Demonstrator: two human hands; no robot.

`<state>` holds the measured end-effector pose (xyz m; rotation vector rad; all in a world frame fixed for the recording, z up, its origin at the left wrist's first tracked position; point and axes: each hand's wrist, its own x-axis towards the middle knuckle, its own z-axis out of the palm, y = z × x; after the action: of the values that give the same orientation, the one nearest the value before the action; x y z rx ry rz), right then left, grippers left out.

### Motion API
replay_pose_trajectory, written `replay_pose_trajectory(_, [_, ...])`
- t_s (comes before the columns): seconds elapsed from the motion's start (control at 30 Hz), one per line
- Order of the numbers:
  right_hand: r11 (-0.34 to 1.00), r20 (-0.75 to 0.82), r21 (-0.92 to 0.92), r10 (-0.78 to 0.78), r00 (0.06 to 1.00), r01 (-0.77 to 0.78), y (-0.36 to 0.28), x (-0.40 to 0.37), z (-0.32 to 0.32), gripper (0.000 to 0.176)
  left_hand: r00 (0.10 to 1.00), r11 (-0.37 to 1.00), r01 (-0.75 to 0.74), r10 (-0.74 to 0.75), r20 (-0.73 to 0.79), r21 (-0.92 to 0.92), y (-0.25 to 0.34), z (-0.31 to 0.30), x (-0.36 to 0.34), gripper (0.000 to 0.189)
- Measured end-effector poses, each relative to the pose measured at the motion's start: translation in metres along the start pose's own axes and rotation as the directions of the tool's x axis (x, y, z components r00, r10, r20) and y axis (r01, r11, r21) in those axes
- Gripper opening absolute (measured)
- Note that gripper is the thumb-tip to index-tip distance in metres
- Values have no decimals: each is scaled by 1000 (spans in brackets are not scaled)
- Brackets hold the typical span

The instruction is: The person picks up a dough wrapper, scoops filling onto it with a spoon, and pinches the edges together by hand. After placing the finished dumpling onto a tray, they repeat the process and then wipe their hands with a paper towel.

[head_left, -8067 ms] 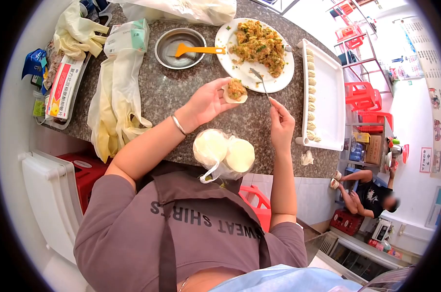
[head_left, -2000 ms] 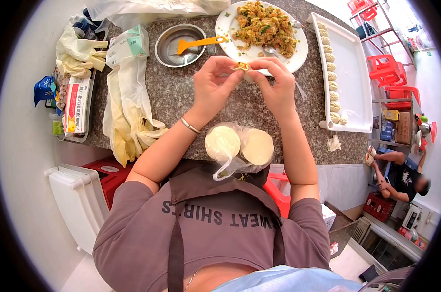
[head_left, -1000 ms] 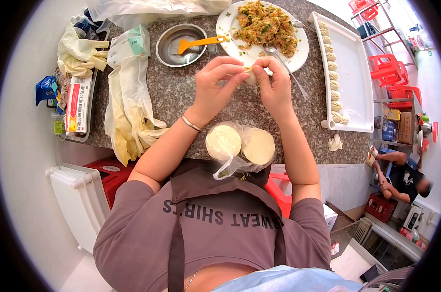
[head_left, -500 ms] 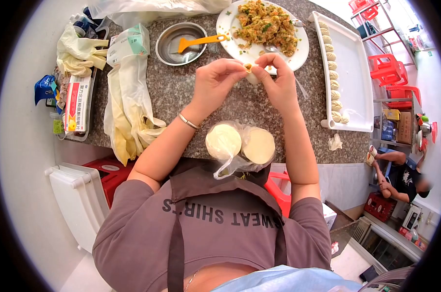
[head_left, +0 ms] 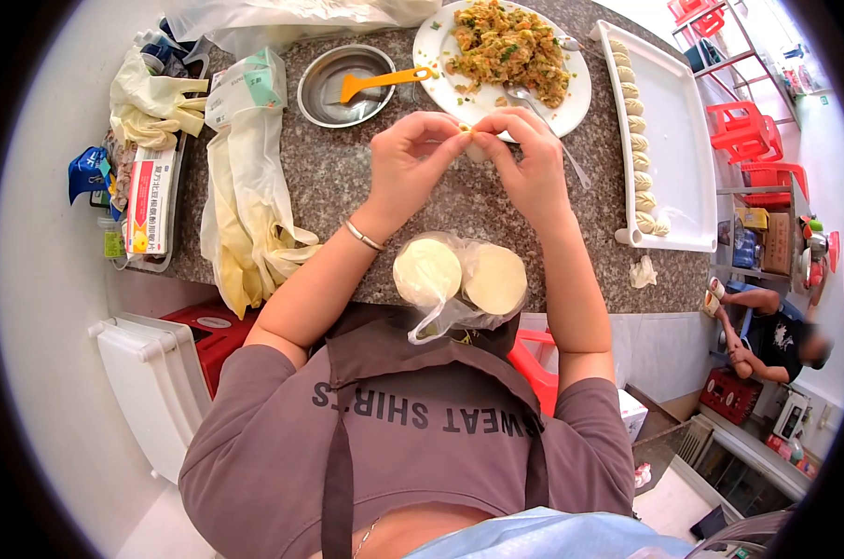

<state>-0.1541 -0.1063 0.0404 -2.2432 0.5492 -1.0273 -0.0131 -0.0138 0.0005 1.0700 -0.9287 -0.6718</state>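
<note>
A small dumpling (head_left: pixel 478 151) is pinched between my two hands, above the stone tabletop and just in front of the filling plate. My left hand (head_left: pixel 412 158) has thumb and index finger pressed together on its left edge. On the other side, the fingertips of my right hand (head_left: pixel 524 154) close on the wrapper. A trace of filling shows at the top; much of the dumpling is hidden by fingers. Behind it, a white plate (head_left: pixel 436 70) holds a mound of chopped filling (head_left: pixel 510 51) and a spoon (head_left: pixel 524 95). Round dough wrappers (head_left: pixel 428 270) lie stacked in clear plastic near my body.
A white tray (head_left: pixel 675 158) at right carries a row of pleated dumplings (head_left: pixel 637 124). A metal bowl (head_left: pixel 324 84) with an orange spatula (head_left: pixel 384 81) stands left of the plate. Plastic gloves (head_left: pixel 245 205) lie farther left. Another person (head_left: pixel 767 340) sits at far right.
My right fingers have moved slightly left and down against my left fingertips. The wrapper's opening looks smaller, with less filling showing.
</note>
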Motion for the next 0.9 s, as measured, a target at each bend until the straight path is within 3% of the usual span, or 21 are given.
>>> replay_pose_trajectory(0.2, [1000, -21, -15, 27, 999, -27, 2, -2, 3, 7, 999, 995, -44, 43, 12, 90, 13, 5, 3, 15])
replay_pose_trajectory(0.27, [999, -16, -10, 30, 999, -30, 2, -2, 3, 7, 972, 928, -233, 211, 108, 291, 18, 4, 4, 20])
replay_pose_trajectory(0.4, [999, -14, -47, 2, 1000, -3, 1, -3, 4, 6, 958, 905, -286, 261, 120, 315, 11, 2, 6, 19])
replay_pose_trajectory(0.6, [999, -46, -28, 43, 998, -45, 1, -4, 4, 6, 974, 934, -225, 210, 81, 279, 4, -2, 6, 13])
replay_pose_trajectory(0.67, [998, -50, -23, 60, 997, -61, 1, -4, 4, 6, 998, 989, -30, 22, 55, 143, 1, -3, 6, 13])
replay_pose_trajectory(0.77, [994, -37, 21, 109, 993, -108, 3, -3, 1, 8, 995, 996, 69, -73, 68, 56, -2, -5, 5, 12])
replay_pose_trajectory(0.83, [951, 68, 183, 242, 968, -251, 1, -2, -3, 9, 996, 999, 31, -33, 78, 26, 0, -5, 4, 11])
replay_pose_trajectory(0.9, [959, 62, 173, 215, 975, -222, 4, -1, -4, 9, 996, 1000, -10, 10, 89, -5, 2, -4, 4, 11])
